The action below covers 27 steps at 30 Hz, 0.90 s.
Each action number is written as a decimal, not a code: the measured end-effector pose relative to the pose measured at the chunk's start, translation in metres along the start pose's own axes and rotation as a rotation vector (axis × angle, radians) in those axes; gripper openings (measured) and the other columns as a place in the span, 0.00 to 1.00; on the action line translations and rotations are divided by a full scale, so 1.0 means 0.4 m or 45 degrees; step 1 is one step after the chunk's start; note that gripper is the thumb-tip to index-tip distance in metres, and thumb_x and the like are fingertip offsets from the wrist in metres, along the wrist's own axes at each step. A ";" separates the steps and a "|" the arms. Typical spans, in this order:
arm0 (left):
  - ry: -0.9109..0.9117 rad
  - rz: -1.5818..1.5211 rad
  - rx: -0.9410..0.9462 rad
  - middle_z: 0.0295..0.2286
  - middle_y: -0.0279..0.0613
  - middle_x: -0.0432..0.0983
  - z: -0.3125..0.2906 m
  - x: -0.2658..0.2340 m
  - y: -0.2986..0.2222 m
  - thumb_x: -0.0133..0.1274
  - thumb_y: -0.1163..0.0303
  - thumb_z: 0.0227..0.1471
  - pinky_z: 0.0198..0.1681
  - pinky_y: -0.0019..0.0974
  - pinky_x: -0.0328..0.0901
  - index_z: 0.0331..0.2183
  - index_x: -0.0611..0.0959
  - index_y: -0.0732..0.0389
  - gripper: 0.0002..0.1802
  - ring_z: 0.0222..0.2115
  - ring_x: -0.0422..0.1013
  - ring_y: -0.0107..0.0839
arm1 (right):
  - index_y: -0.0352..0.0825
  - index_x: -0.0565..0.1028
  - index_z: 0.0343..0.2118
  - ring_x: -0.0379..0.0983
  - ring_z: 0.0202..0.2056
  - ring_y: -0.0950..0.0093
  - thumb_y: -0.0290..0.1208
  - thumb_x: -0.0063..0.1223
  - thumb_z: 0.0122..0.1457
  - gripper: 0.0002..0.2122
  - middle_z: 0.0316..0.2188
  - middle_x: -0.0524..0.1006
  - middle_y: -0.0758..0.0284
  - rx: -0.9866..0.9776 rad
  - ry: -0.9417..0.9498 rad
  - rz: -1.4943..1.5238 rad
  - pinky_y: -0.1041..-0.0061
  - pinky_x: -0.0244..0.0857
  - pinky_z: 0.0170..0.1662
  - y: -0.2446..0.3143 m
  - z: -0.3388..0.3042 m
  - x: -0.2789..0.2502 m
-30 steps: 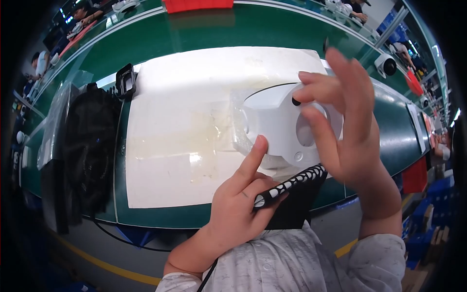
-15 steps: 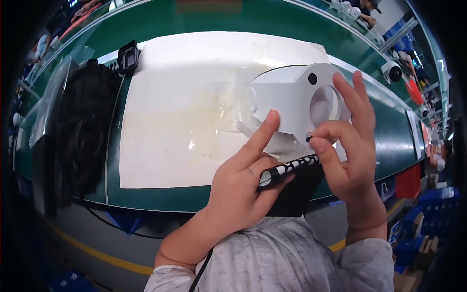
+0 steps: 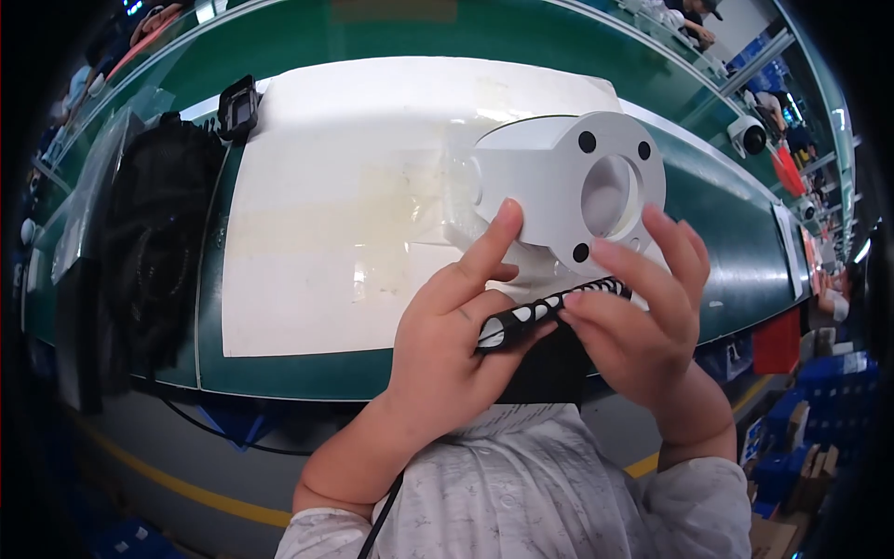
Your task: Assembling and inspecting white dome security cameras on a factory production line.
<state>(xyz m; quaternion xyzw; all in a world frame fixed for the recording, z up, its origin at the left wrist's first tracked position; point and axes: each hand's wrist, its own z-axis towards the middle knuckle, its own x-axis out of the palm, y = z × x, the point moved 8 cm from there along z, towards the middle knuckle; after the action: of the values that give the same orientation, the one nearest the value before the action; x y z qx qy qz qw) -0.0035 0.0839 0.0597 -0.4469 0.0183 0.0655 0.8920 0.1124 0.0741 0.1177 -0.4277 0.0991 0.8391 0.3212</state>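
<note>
Housing: a white plastic housing (image 3: 531,182) lies on the right part of a white board (image 3: 317,205), its ring-shaped end, with a large round opening, toward the right
Wrap: clear plastic wrap (image 3: 542,265) shows along the housing's lower edge and at its left end
On the ring: three black discs (image 3: 587,142) sit around the opening, two along the upper side and one at the lower left
Left hand (image 3: 452,326): closed on a black sheet with white rounds (image 3: 527,314), its edge turned upward, while the forefinger reaches out to the housing's lower side
Right hand (image 3: 638,321): open, fingers spread and gripping nothing that shows; the thumb is at the sheet, the forefinger just beside the lower disc
Bench: the board rests on a green bench (image 3: 289,374), with a small black device (image 3: 239,107) at the board's upper left corner
Left side: a black bag (image 3: 158,252) lies well apart from the housing
Background: a co-worker in a dark cap (image 3: 694,23) at upper right, and blue crates (image 3: 829,405) at lower right
</note>
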 end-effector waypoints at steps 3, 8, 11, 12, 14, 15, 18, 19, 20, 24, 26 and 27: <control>0.046 -0.019 -0.077 0.50 0.47 0.58 0.002 0.001 0.013 0.59 0.77 0.30 0.33 0.31 0.64 0.22 0.76 0.67 0.10 0.31 0.69 0.36 | 0.42 0.72 0.24 0.60 0.47 0.64 0.28 0.55 0.40 0.06 0.39 0.70 0.72 -0.053 -0.127 0.029 0.64 0.45 0.51 0.001 -0.029 -0.020; 0.077 0.058 -0.115 0.50 0.47 0.58 0.002 0.005 0.012 0.59 0.79 0.30 0.33 0.31 0.64 0.21 0.75 0.67 0.10 0.30 0.69 0.36 | 0.35 0.71 0.23 0.55 0.50 0.59 0.25 0.50 0.44 0.02 0.41 0.68 0.62 0.451 -0.186 0.249 0.66 0.47 0.51 -0.145 -0.017 -0.026; 0.082 0.036 -0.166 0.50 0.47 0.58 -0.001 0.003 0.016 0.58 0.79 0.30 0.33 0.31 0.64 0.20 0.75 0.68 0.09 0.30 0.69 0.36 | 0.36 0.72 0.23 0.56 0.50 0.60 0.25 0.51 0.44 0.02 0.42 0.68 0.62 0.423 -0.076 0.178 0.67 0.45 0.51 -0.133 -0.019 -0.016; 0.088 0.032 -0.164 0.50 0.47 0.58 -0.001 0.003 0.015 0.58 0.79 0.30 0.33 0.31 0.64 0.20 0.75 0.68 0.09 0.30 0.69 0.36 | 0.37 0.73 0.24 0.56 0.51 0.62 0.26 0.52 0.43 0.03 0.42 0.69 0.65 0.389 -0.068 0.044 0.67 0.43 0.52 -0.121 -0.019 -0.027; 0.154 0.076 -0.156 0.51 0.51 0.54 -0.001 0.011 0.013 0.58 0.82 0.31 0.34 0.28 0.64 0.20 0.75 0.70 0.09 0.32 0.70 0.29 | 0.38 0.73 0.25 0.56 0.50 0.64 0.27 0.52 0.43 0.04 0.42 0.69 0.67 0.352 0.005 -0.152 0.66 0.41 0.52 -0.100 -0.019 -0.044; 0.157 0.079 -0.159 0.51 0.51 0.54 -0.001 0.012 0.014 0.58 0.82 0.31 0.34 0.28 0.64 0.20 0.75 0.70 0.09 0.32 0.70 0.29 | 0.39 0.74 0.25 0.57 0.50 0.65 0.28 0.52 0.43 0.04 0.42 0.69 0.69 0.307 0.079 -0.332 0.65 0.40 0.52 -0.086 -0.018 -0.045; 0.154 0.120 -0.162 0.51 0.51 0.54 0.000 0.013 0.015 0.58 0.82 0.30 0.34 0.28 0.64 0.19 0.74 0.70 0.08 0.32 0.70 0.29 | 0.41 0.75 0.31 0.58 0.50 0.71 0.29 0.52 0.41 0.10 0.43 0.69 0.76 0.244 0.292 -0.586 0.62 0.33 0.54 -0.051 -0.028 -0.027; 0.148 0.133 -0.151 0.51 0.52 0.54 0.000 0.012 0.013 0.58 0.82 0.30 0.34 0.28 0.64 0.19 0.74 0.69 0.09 0.32 0.70 0.29 | 0.40 0.75 0.34 0.57 0.51 0.73 0.28 0.52 0.39 0.14 0.44 0.68 0.78 0.144 0.324 -0.638 0.60 0.33 0.54 -0.040 -0.037 -0.016; 0.142 0.147 -0.140 0.51 0.53 0.54 0.001 0.011 0.011 0.58 0.82 0.30 0.34 0.28 0.64 0.19 0.73 0.69 0.09 0.32 0.70 0.29 | 0.40 0.75 0.34 0.57 0.51 0.73 0.28 0.52 0.39 0.14 0.44 0.68 0.78 0.148 0.323 -0.634 0.60 0.33 0.54 -0.042 -0.031 -0.023; 0.108 0.197 -0.113 0.51 0.55 0.53 -0.001 0.012 0.008 0.58 0.83 0.30 0.33 0.28 0.64 0.19 0.72 0.68 0.11 0.32 0.70 0.31 | 0.35 0.71 0.39 0.59 0.46 0.72 0.34 0.54 0.44 0.18 0.43 0.66 0.64 0.516 0.088 0.097 0.67 0.47 0.50 -0.149 -0.015 -0.050; 0.126 0.115 -0.125 0.51 0.56 0.53 0.004 0.026 0.000 0.59 0.82 0.29 0.33 0.30 0.64 0.19 0.71 0.66 0.13 0.33 0.70 0.33 | 0.32 0.70 0.39 0.61 0.37 0.77 0.36 0.54 0.47 0.18 0.35 0.68 0.66 0.968 -0.210 0.937 0.80 0.56 0.43 -0.265 -0.050 0.007; 0.123 0.122 -0.120 0.51 0.56 0.53 0.006 0.020 0.000 0.59 0.82 0.29 0.33 0.30 0.64 0.19 0.71 0.66 0.13 0.33 0.70 0.33 | 0.31 0.69 0.39 0.62 0.35 0.79 0.35 0.53 0.48 0.16 0.33 0.69 0.68 1.118 -0.089 1.307 0.81 0.57 0.41 -0.280 -0.050 0.063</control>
<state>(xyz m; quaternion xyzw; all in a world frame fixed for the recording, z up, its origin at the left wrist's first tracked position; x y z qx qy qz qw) 0.0042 0.0866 0.0602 -0.4896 0.0796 0.0873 0.8639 0.1843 0.1635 0.0979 -0.1288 0.6109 0.7806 0.0288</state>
